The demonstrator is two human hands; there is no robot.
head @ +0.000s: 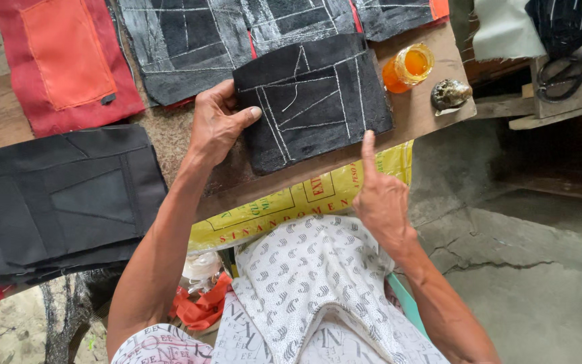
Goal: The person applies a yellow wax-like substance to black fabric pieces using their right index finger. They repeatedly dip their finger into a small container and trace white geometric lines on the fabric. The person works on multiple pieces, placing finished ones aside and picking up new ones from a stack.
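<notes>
Head view, left to right: folded black stack (62, 202) on the board's left edge, untouched. Your left hand (218, 125) lies mostly open, thumb and palm pinning the chalk-marked black panel (312, 101) at its left edge; panel sits mid-board near the front edge. Your right hand (380, 199) holds nothing, index finger up, touching its lower right. Risk: panel slides forward, or the orange jar (409, 66) beside it tips.

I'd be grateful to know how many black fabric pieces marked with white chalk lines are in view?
4, possibly more hidden: one chalked piece under the left hand, one top-left piece, one top-middle piece, one top-right piece cut by the frame edge.
</notes>
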